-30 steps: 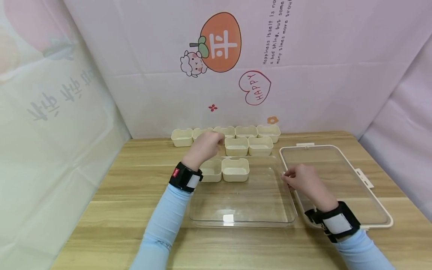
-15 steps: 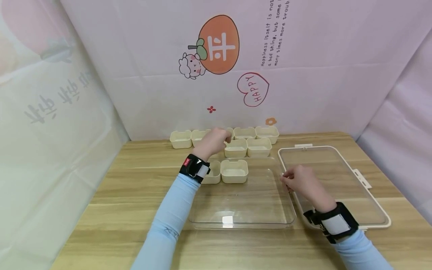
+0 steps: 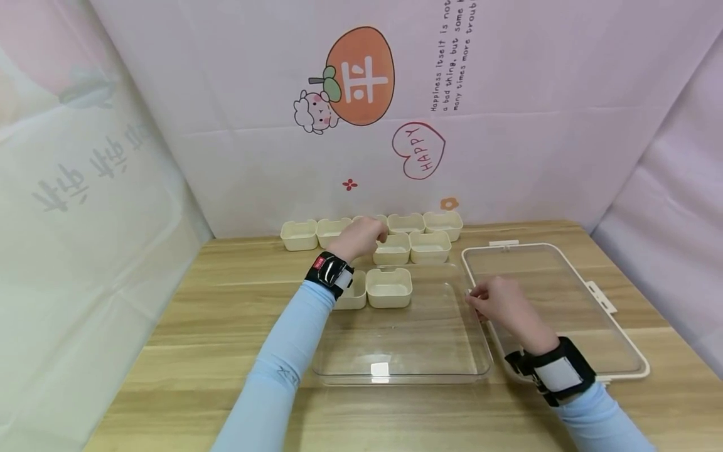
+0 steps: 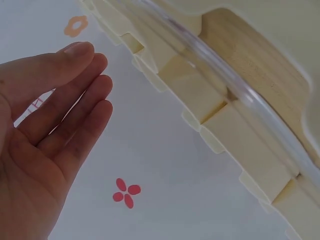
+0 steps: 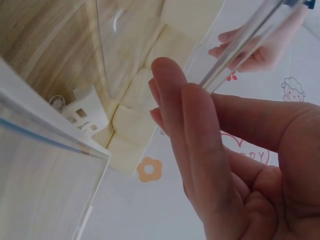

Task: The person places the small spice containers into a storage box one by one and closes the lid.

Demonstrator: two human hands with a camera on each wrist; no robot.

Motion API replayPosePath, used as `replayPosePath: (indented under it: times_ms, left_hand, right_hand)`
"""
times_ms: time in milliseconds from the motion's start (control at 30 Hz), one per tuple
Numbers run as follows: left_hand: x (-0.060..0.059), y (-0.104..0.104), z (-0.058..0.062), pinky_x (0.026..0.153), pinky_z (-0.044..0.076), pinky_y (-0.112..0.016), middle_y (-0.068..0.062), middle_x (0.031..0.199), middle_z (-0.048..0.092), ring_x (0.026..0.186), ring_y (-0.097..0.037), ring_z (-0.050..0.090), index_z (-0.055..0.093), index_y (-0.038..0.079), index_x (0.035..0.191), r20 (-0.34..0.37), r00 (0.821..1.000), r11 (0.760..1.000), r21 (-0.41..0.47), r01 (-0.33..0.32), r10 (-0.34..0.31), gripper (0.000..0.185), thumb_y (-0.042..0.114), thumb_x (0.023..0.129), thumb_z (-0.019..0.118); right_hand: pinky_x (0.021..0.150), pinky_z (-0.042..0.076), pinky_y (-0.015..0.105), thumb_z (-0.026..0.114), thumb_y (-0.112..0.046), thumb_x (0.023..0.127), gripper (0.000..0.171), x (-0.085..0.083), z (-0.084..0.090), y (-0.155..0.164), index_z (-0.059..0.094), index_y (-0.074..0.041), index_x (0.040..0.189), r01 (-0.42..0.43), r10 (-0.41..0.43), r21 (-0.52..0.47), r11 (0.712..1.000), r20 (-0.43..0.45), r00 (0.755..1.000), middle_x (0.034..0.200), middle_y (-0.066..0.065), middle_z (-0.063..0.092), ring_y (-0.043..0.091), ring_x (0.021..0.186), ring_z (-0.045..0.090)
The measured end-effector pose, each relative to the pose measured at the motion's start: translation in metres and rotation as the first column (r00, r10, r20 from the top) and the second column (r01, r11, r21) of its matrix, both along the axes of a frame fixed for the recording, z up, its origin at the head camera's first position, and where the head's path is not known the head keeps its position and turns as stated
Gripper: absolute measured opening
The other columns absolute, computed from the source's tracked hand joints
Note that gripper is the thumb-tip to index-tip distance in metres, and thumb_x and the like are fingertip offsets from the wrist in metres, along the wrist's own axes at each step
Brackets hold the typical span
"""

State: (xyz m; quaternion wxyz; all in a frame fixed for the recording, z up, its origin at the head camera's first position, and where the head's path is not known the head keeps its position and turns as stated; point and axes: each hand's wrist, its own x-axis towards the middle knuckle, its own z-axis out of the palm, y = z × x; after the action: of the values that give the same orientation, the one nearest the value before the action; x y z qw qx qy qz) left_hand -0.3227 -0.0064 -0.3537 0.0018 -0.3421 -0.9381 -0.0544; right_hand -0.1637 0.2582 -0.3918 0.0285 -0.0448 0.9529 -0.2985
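In the head view my left hand (image 3: 359, 238) hovers over the back of the table, near several small cream cups (image 3: 392, 251). Its fingers are relaxed, and the left wrist view shows nothing between the thumb and fingertips (image 4: 102, 107). My right hand (image 3: 505, 307) pinches the right side wall of a clear plastic box (image 3: 401, 351); the right wrist view shows the clear edge between thumb and fingers. Two cream cups (image 3: 390, 290) sit side by side in the box's back left part, one partly hidden by my left wrist.
A row of cream cups (image 3: 299, 236) lines the table's back edge against the printed cloth (image 3: 254, 169). On the right a clear lid with a cream frame and clips (image 3: 601, 297) lies flat on the wooden table (image 3: 214, 351).
My left hand has moved to the right over the cups at the back. The right hand keeps its hold on the box wall. The head view has shifted slightly.
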Motion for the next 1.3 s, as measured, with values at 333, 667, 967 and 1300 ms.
replayPosePath:
  times_ms: [333,667,967,1300]
  left_hand:
    - [-0.011,0.005,-0.009,0.074,0.046,-0.027,-0.003,0.096,0.063,0.086,-0.016,0.055,0.068,0.006,0.096,0.063,0.998,1.0,-0.023,-0.009,0.011,0.035,-0.017,0.077,0.05]
    - [-0.019,0.006,-0.021,0.069,0.044,-0.024,-0.001,0.088,0.06,0.079,-0.014,0.051,0.068,0.005,0.089,0.077,0.997,1.0,-0.021,0.021,-0.02,0.031,-0.018,0.077,0.051]
    - [-0.017,0.005,-0.025,0.065,0.042,-0.023,-0.001,0.082,0.057,0.075,-0.015,0.05,0.067,0.007,0.082,0.088,0.996,1.0,-0.007,0.022,-0.022,0.028,-0.015,0.073,0.052]
    - [-0.011,0.008,-0.025,0.053,0.019,-0.023,0.003,0.065,0.023,0.058,-0.011,0.022,0.028,0.018,0.058,0.099,0.995,1.0,-0.005,0.027,-0.026,0.038,-0.015,0.071,0.044]
  right_hand:
    - [0.052,0.048,0.025,0.062,-0.011,0.088,0.017,0.001,-0.001,-0.001,0.07,0.004,0.088,-0.008,0.008,0.001,1.0,-0.024,1.0,0.071,0.01,0.07,0.019,0.06,0.065]
    - [0.051,0.046,0.026,0.063,-0.01,0.087,0.015,0.004,0.001,-0.002,0.071,0.003,0.085,-0.01,0.01,0.012,1.0,-0.041,0.999,0.066,0.007,0.068,0.016,0.058,0.062]
    - [0.051,0.046,0.026,0.063,-0.01,0.087,0.015,0.003,0.002,-0.002,0.071,0.002,0.085,-0.012,0.013,0.025,1.0,-0.047,0.999,0.064,0.004,0.067,0.015,0.056,0.061]
    - [0.051,0.045,0.026,0.064,-0.011,0.086,0.015,0.002,0.0,-0.001,0.071,0.002,0.084,-0.008,0.01,0.028,1.0,-0.055,0.998,0.063,0.004,0.066,0.013,0.055,0.06]
